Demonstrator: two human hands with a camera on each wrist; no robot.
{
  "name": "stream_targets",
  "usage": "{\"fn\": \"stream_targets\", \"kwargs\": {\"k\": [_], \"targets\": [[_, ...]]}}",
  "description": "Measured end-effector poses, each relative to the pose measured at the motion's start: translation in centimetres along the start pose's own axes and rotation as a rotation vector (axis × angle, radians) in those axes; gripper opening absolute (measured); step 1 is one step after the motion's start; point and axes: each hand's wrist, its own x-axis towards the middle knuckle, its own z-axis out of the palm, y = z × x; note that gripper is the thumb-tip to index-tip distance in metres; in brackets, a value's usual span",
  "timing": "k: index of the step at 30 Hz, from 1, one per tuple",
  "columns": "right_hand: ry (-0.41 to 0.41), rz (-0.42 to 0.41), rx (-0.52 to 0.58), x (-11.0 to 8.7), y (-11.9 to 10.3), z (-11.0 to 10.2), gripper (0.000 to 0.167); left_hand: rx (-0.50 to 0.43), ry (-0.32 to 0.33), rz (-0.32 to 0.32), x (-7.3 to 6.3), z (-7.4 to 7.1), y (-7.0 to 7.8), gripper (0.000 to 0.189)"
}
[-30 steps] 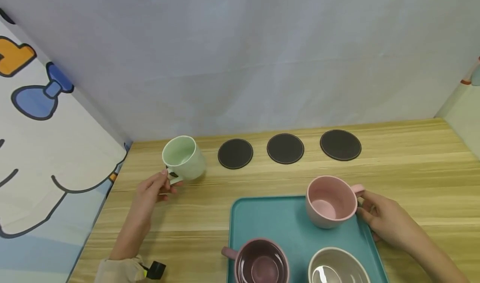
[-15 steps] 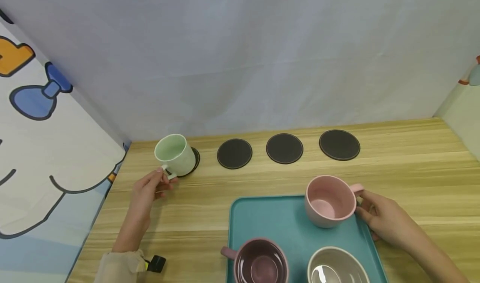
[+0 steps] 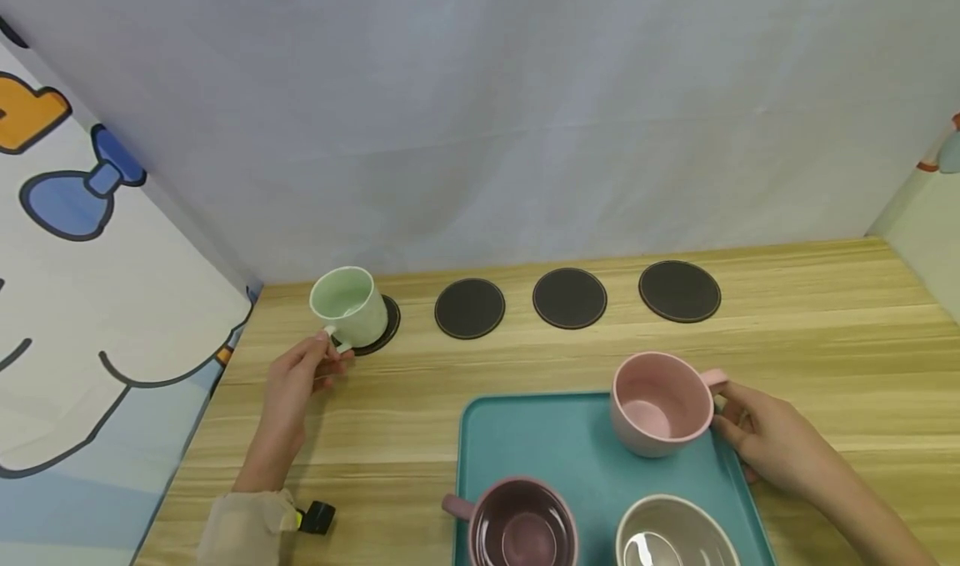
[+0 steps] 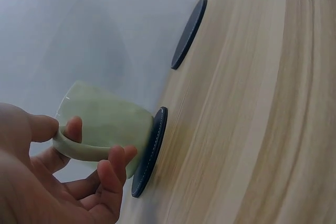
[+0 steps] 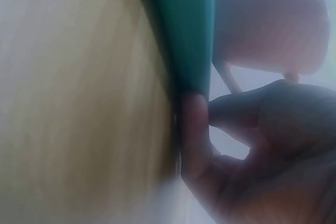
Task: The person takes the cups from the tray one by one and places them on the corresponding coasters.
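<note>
My left hand (image 3: pixel 296 374) pinches the handle of a pale green mug (image 3: pixel 358 312) at the far left, with the index finger through the loop. Upright, the mug stands on a round black coaster (image 4: pixel 152 156), its base touching it in the left wrist view. On the right, my right hand (image 3: pixel 772 441) grips the edge of a teal tray (image 3: pixel 540 424), close to the handle of a pink cup (image 3: pixel 660 403) at the tray's far right corner. One of its fingers (image 5: pixel 196 124) lies against the tray's edge in the right wrist view.
A mauve cup (image 3: pixel 525 528) and a cream cup (image 3: pixel 675 537) stand nearer on the tray, cut by the frame. Three more black coasters, the left one (image 3: pixel 470 308), the middle one (image 3: pixel 570 298) and the right one (image 3: pixel 679 290), line the table's back before a pale cloth (image 3: pixel 525 132).
The left hand has brought the green mug slightly leftward and set it on the coaster, which now shows at its right side. The right hand, tray and other cups have stayed put.
</note>
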Motion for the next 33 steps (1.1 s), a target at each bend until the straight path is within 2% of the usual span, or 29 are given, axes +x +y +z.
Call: {"fn": "stream_targets", "kwargs": {"k": [7,14,27,33], "targets": [[-0.015,0.005,0.005,0.0,0.1,0.0,0.045,-0.012,0.004,-0.01,0.8,0.1,-0.2,0.038],[-0.008,0.003,0.01,0.0,0.1,0.0,0.041,-0.022,0.002,-0.018,1.2,0.1,-0.5,0.038],[-0.009,-0.001,0.019,0.0,0.0,0.0,0.036,-0.019,0.0,-0.022,1.0,0.1,-0.4,0.039],[-0.008,0.0,0.009,-0.1,-0.1,0.0,0.04,0.01,-0.017,-0.019,0.9,-0.1,-0.5,0.039]]}}
